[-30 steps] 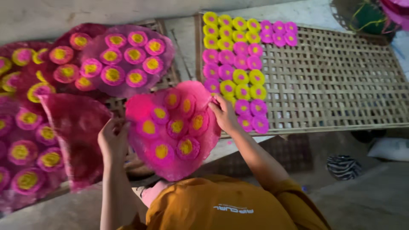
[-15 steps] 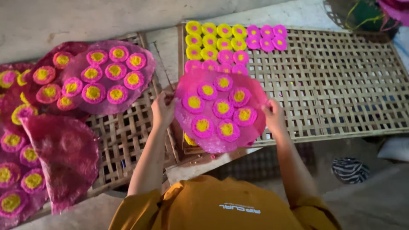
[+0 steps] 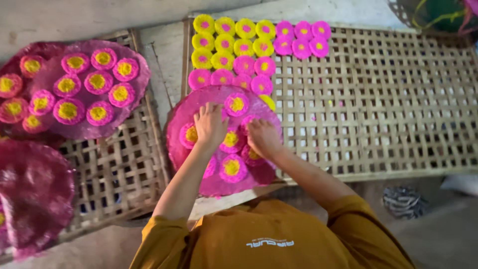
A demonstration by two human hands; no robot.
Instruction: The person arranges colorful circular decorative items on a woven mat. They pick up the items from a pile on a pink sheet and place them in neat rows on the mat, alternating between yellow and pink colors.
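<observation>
- My left hand point(image 3: 210, 124) lay palm down on the pink tray point(image 3: 175, 130), fingers spread over the cakes near its left middle; it was pressing or touching, not closed round anything that I could see.
- My right hand point(image 3: 263, 138) rested just beside it, fingers curled down onto a pink-and-yellow cake point(image 3: 232, 140) at the tray's middle; whether it pinched that cake or only touched it, I could not tell.
- The tray sat straight ahead of me, at the near left corner of the right rack point(image 3: 378, 104), its near edge hanging past the rack's rim towards my body.
- Being round, the tray had no long axis; the cakes on it lay in a loose ring round the middle one.
- The laid-out cakes point(image 3: 244, 47) stood in rows on the rack just beyond the tray, away from me, the nearest ones touching or tucked under its far edge.
- Bare rack stretched off to the right of those rows, so my right hand was the nearer one to it; my left was nearer the rows' left end.
- A second loaded tray point(image 3: 134, 99) lay well off to my left on the left rack point(image 3: 124, 169), beyond either hand's present reach.
</observation>
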